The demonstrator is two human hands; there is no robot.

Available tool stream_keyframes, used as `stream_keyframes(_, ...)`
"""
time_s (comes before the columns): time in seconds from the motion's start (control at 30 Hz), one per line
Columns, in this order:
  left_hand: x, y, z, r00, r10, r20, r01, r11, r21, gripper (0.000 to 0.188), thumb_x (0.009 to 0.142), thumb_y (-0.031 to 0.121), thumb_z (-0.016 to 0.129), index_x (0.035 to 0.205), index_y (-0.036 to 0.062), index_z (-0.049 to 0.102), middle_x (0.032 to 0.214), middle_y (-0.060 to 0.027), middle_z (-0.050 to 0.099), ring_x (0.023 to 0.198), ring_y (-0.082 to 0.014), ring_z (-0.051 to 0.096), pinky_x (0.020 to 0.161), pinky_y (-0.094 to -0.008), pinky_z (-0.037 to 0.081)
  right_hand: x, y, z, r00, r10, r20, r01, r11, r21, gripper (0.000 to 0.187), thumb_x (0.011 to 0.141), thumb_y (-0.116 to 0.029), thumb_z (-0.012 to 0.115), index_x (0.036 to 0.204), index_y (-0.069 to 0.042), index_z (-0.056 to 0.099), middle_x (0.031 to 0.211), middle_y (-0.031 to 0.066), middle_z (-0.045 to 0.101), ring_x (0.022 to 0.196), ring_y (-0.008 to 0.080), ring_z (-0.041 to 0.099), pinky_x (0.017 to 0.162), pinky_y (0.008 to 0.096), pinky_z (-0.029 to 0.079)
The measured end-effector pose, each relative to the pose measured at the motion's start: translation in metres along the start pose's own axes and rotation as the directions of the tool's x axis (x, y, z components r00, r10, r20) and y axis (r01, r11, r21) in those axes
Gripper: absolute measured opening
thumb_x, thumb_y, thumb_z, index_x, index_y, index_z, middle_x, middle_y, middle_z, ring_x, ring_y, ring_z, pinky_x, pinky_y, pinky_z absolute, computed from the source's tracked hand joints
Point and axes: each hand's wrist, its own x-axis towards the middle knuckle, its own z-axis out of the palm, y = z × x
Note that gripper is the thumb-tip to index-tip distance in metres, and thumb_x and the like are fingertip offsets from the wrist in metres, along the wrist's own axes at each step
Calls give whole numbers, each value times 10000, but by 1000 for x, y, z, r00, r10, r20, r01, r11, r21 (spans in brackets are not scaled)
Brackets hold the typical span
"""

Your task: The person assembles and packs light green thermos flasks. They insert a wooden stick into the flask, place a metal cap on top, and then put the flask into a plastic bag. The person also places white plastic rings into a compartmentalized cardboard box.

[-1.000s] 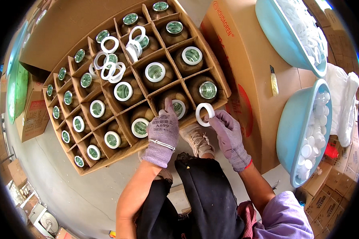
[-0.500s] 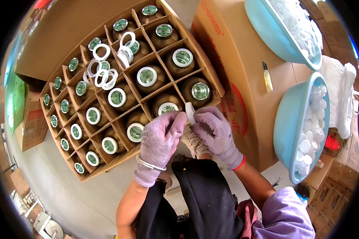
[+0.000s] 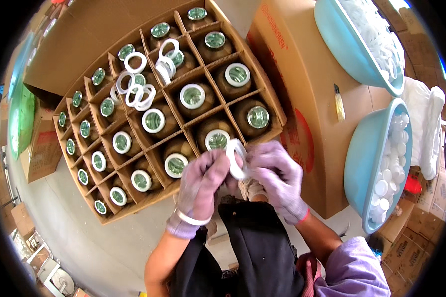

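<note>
A white plastic ring (image 3: 232,159) is held in front of me, just off the near edge of a divided cardboard box (image 3: 148,204). My left hand (image 3: 199,182), in a pale purple glove, pinches the ring's left side between thumb and fingers. On the opposite side, my gloved right hand (image 3: 278,174) has its fingers curled against the ring; its fingertips are partly blurred. Greenish glass jars (image 3: 258,117) stand upright in the box's compartments. Several nearer ones wear white rings round their mouths, such as the jar (image 3: 217,140) just beyond my hands. Loose white rings (image 3: 142,97) lie over the jars farther back.
To the right, a large carton (image 3: 314,94) carries a yellow-handled utility knife (image 3: 339,105). One blue basin (image 3: 332,37) holds white rings; another blue basin (image 3: 360,163) holds white caps. White cloth (image 3: 426,119) lies behind them. A green container (image 3: 22,121) stands far left.
The ring has turned from nearly edge-on to show its opening. My right hand has moved slightly right and down, its fingers more bunched. The whole view has shifted a little.
</note>
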Motion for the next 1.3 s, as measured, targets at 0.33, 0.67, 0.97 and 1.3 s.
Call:
stream_keyframes(0.33, -74, 48, 14, 730, 530, 432, -158, 745, -648, 250, 829, 211, 742, 822, -33, 686, 796, -158, 670, 675, -248, 660, 610, -341, 533, -2, -25, -9, 982, 179, 65, -187, 972, 143, 154, 846, -35, 537, 927, 35, 648, 1019, 133, 618, 934, 192, 595, 829, 308, 470)
stream_keyframes(0.67, -84, 40, 31, 800, 585, 138, -381, 671, -636, 360, 793, 363, 743, 772, 10, 674, 711, -159, 653, 587, -250, 626, 515, -326, 499, 7, -73, 23, 909, -415, -34, 409, 872, 268, 267, 918, -272, 611, 937, -6, 617, 906, 137, 569, 752, 260, 599, 750, 429, 503)
stream_keyframes(0.97, -88, -18, -47, 964, 224, -144, -266, 776, -572, 304, 829, 266, 739, 859, -8, 611, 634, -128, 606, 613, -260, 610, 565, -353, 490, 3, -101, 21, 715, -638, 284, 604, 769, 208, 140, 781, -197, 659, 868, -94, 697, 967, 114, 665, 832, 260, 609, 732, 404, 515)
stream_keyframes(1.3, -128, -29, -172, 549, 373, -748, -158, 925, 345, 217, 980, 164, 494, 1110, 9, 571, 998, -113, 608, 879, -195, 606, 842, -348, 518, 55, 34, -25, 970, 160, -183, -219, 904, -368, 209, 900, -84, 593, 1094, -9, 581, 772, 66, 598, 669, 125, 572, 622, 270, 481)
